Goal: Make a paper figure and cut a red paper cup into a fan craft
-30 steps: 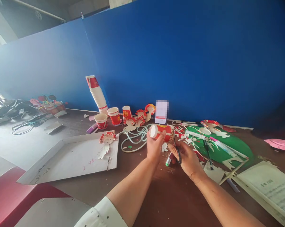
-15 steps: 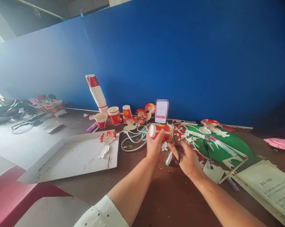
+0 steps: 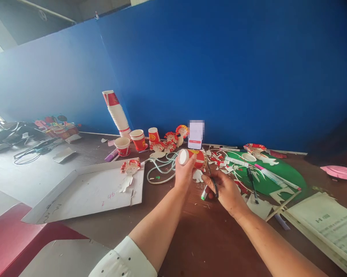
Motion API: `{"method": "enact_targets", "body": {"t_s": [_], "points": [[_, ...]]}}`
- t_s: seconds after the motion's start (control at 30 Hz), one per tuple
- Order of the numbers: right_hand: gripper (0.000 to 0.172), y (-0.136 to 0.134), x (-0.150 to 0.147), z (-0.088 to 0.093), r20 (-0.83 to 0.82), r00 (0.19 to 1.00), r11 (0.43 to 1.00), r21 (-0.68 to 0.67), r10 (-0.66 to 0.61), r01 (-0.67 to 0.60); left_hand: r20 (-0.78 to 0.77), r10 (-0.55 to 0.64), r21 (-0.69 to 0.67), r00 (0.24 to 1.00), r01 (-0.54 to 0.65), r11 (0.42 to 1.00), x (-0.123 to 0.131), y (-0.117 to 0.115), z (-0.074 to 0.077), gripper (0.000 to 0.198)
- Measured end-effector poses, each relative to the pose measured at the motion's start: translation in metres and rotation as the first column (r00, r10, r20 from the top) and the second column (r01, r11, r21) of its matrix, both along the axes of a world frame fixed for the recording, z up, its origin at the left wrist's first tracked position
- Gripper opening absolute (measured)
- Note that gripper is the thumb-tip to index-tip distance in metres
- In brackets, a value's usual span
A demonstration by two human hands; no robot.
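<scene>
Head view: left hand (image 3: 184, 175) is clamped round a red cup (image 3: 196, 158), held just above the tabletop (image 3: 202, 238). Right hand (image 3: 225, 190) is closed on scissors (image 3: 213, 181), blades up at the cup's mouth end; can't tell if the blades are parted. Cup is on its side, long axis left-right, white base pointing left, mouth right toward the scissors. My call: I'd hold the cup dead steady, snip from the rim along that axis, rotate the cup rather than the scissors, thumb clear of the cut line. Marker (image 3: 203, 194) lies just under the right hand.
</scene>
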State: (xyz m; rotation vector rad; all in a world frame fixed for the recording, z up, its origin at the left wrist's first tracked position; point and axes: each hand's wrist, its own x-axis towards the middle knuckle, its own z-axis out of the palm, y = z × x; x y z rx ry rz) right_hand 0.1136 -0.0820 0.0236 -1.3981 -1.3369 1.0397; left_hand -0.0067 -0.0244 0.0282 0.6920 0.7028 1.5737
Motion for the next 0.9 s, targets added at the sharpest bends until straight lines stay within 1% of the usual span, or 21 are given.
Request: {"method": "enact_targets", "body": {"t_s": [0.1,0.2,0.33,0.53,0.63,0.77,0.9], "points": [[0.038,0.0029,0.0034,-0.0025,-0.048,0.999,1.0,-0.007,-0.003,0.002,-0.006,-0.033,0.014,0.999,0.033,0.999,0.0023,-0.0006,-0.0017,0.055],[0.038,0.0057,0.0074,-0.0039,-0.048,0.999,1.0,0.012,0.002,-0.001,-0.007,-0.081,0.011,0.997,0.081,0.997,0.0052,-0.003,-0.0016,0.051],[0.038,0.0065,0.0095,-0.0043,0.002,1.0,0.999,0.051,-0.009,0.009,0.003,-0.071,0.032,0.997,0.071,0.997,0.0058,-0.0051,0.0002,0.048],[0.041,0.0041,0.0074,-0.0037,0.029,0.999,0.997,0.066,-0.039,0.037,-0.045,-0.1,0.026,0.994,0.101,0.995,0.0,-0.0047,0.0051,0.047],[0.043,0.0039,0.0077,-0.0032,0.048,0.998,0.997,0.061,-0.049,0.046,-0.055,-0.12,0.025,0.991,0.121,0.992,-0.002,-0.0044,0.007,0.047],[0.044,0.0057,0.0095,-0.0047,0.084,0.995,0.997,0.053,-0.057,0.052,-0.023,-0.137,0.028,0.99,0.138,0.99,-0.0027,-0.0034,0.0069,0.048],[0.042,0.0072,0.0107,-0.0064,0.075,0.997,1.0,0.017,-0.026,0.025,-0.025,-0.128,0.009,0.991,0.128,0.992,-0.0036,-0.0021,0.008,0.047]]}}
